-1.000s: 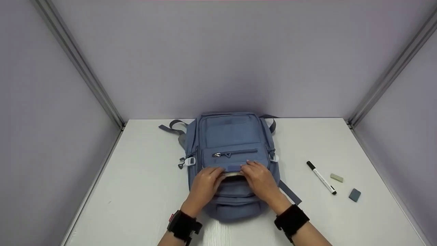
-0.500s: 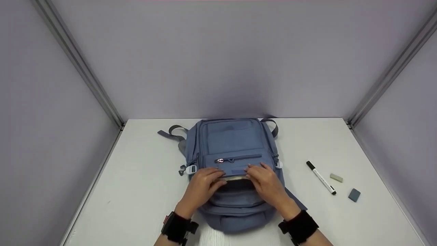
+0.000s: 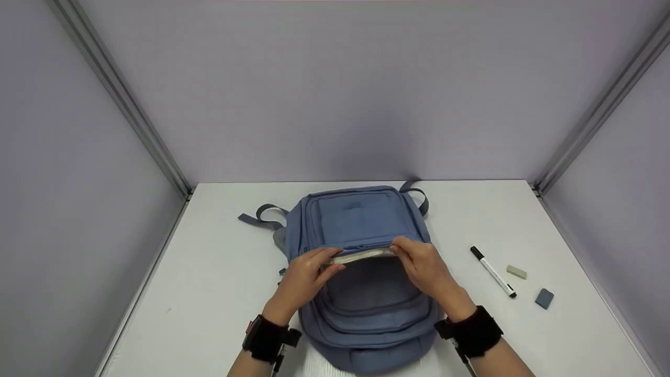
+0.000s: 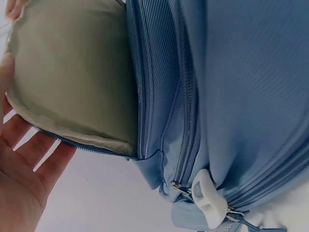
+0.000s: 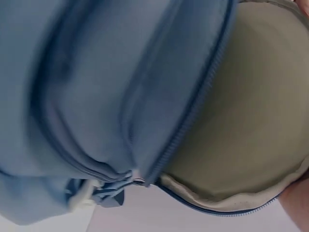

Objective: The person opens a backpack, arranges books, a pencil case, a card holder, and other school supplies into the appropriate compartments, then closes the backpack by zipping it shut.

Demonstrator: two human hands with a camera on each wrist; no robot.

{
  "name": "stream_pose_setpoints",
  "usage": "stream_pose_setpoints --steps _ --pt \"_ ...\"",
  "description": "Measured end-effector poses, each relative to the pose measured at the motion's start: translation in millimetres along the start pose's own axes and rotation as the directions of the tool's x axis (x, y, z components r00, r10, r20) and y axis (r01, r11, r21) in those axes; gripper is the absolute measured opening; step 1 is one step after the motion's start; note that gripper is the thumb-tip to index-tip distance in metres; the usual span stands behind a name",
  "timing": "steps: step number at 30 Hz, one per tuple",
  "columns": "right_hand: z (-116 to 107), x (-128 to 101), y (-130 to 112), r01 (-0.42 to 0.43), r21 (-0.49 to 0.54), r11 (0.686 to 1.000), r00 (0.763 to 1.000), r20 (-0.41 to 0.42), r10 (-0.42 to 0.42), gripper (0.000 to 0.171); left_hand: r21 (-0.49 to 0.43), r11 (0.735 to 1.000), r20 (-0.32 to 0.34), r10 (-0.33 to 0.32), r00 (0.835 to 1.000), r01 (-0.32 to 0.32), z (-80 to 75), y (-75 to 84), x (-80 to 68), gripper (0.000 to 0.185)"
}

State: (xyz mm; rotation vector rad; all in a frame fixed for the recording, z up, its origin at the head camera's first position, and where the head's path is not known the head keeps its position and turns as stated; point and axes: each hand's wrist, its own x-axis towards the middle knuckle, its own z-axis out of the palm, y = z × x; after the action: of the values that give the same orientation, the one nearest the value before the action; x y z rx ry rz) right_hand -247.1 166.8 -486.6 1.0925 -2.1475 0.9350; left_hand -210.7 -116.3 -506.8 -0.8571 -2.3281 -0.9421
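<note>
A blue backpack (image 3: pixel 356 214) lies on the table with its lower end toward me. Its front flap (image 3: pixel 362 255) is raised, baring a dark blue opening below it. My left hand (image 3: pixel 301 280) pinches the flap's left edge; in the left wrist view, the thumb is on the olive lining (image 4: pixel 72 72) side and the other fingers spread behind. At the right part of the same edge, my right hand (image 3: pixel 425 267) grips with curled fingers. The right wrist view shows the lining (image 5: pixel 251 106) and zipper teeth, with only bits of that hand (image 5: pixel 297 203) at the border.
To the right of the backpack lie a white marker with black ends (image 3: pixel 493 272), a small olive block (image 3: pixel 516 272) and a blue-grey block (image 3: pixel 544 298). Loose straps (image 3: pixel 261 220) stick out at the upper left. Grey panels (image 3: pixel 335 94) stand behind and beside the table (image 3: pixel 209 303).
Both hands have raised the flap and moved apart, so the opening gapes wider. The backpack has slid toward me. The marker and small blocks stay put.
</note>
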Motion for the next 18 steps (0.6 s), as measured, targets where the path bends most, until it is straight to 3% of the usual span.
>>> stream_pose_setpoints --steps 3,9,13,18 --pt "-2.9 11.1 2.5 -0.037 -0.001 0.999 0.999 0.019 0.037 0.011 0.003 1.0 0.014 -0.022 1.0 0.022 -1.0 -6.1 6.1 0.035" --pt "-7.6 31.3 8.1 -0.143 -0.007 0.99 0.988 0.056 0.143 0.003 0.039 0.995 0.04 -0.095 0.995 0.093 2.2 -22.2 14.1 0.023" --pt "-9.3 43.1 13.4 -0.2 -0.001 0.98 0.976 0.083 0.199 0.008 0.059 0.99 0.009 -0.126 0.992 0.126 6.3 -29.1 23.0 0.013" --pt "-14.5 49.8 16.5 -0.232 0.016 0.973 0.97 0.079 0.23 0.011 0.009 0.981 -0.036 -0.193 0.98 0.194 9.0 -38.3 34.9 0.019"
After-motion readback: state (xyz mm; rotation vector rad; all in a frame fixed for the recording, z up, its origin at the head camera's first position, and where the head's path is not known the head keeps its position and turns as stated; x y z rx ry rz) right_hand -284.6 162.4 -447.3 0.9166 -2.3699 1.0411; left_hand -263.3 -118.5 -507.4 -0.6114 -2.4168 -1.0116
